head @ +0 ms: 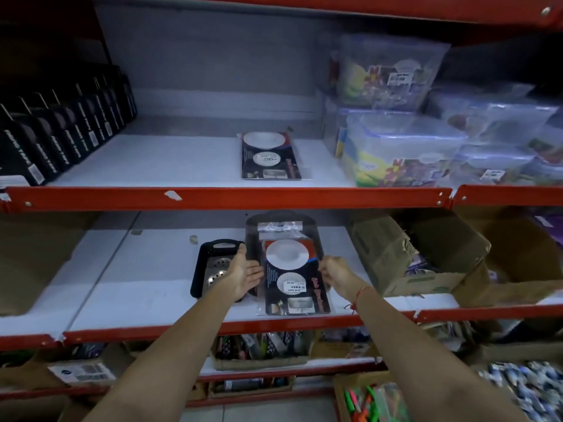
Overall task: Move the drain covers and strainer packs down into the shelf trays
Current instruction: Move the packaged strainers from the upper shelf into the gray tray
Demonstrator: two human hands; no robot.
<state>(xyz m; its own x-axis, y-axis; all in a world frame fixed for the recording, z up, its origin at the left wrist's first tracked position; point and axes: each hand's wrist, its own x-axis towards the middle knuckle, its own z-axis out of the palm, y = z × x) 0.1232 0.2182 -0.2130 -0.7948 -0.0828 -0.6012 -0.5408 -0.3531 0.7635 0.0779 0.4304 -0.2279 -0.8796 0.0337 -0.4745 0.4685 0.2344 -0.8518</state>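
Two hands seat a clear-bagged strainer pack [294,277] in the tall black plastic tray [281,229]: right hand [335,271] pinches its edge, left hand [243,274] open, steadying. Next: fetch the upper-shelf pack [269,156].

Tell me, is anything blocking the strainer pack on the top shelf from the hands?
Yes. The red shelf rail runs across between that strainer pack above and both hands below. The left hand and right hand are busy at another pack on the lower shelf.
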